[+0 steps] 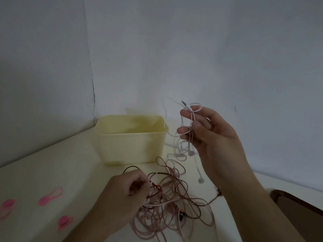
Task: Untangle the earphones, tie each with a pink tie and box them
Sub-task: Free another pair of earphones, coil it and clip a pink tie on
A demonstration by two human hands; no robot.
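Dim grey walls are meeting in a corner behind a pale worktop [52, 172]. Right hand [215, 137] is lifted above the heap, fingers loosely curled and pinching loops of a whitish-pink earphone cord [187, 119], plug end sticking up past the fingertips. From that pinch the cord is hanging roughly straight down, earbuds dangling, toward the tangle of earphones [171, 198] lying on the worktop below and between both hands. Left hand [127, 189] is down on the near-left edge of the tangle, closed on a bunch of pink and dark red strands, pinning them. Long axis of the raised cord is running vertically, right hand at the top, left hand at the bottom, so any pull apart looks to be up-and-away by the right hand while the left anchors. Left hand is nearer the knot. Yellow box [131, 147], open and seemingly empty, is sitting just beyond the left hand, left of the right hand. Pink ties [50, 197] are lying well out to the left of the left hand, untouched.
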